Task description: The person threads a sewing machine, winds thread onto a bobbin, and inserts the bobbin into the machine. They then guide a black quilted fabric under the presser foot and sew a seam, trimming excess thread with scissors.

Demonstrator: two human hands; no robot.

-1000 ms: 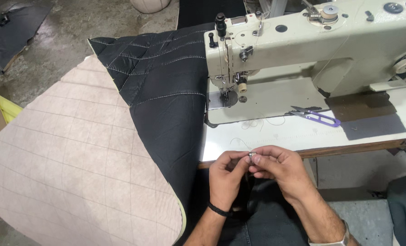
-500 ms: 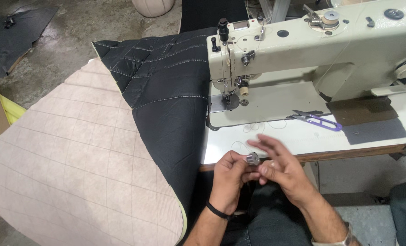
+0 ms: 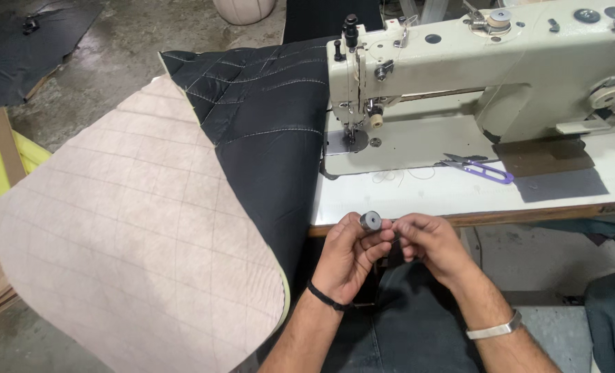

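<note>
**Metal bobbin held at the bench edge**

Metal bobbin [image 3: 371,221], small and round, is pinched in the fingertips of the left hand [image 3: 351,254], just in front of the bench [image 3: 418,197] edge and above the lap. The right hand [image 3: 426,243] meets it with fingertips pressed together, apparently on fine thread too thin to confirm. The sewing machine [image 3: 459,76], purple snips [image 3: 479,168] and black quilted fabric [image 3: 252,131] lie beyond. Risk, as judged: a loosened pinch could drop the bobbin to the floor, since nothing lies beneath the 2 hands to catch it.
</note>
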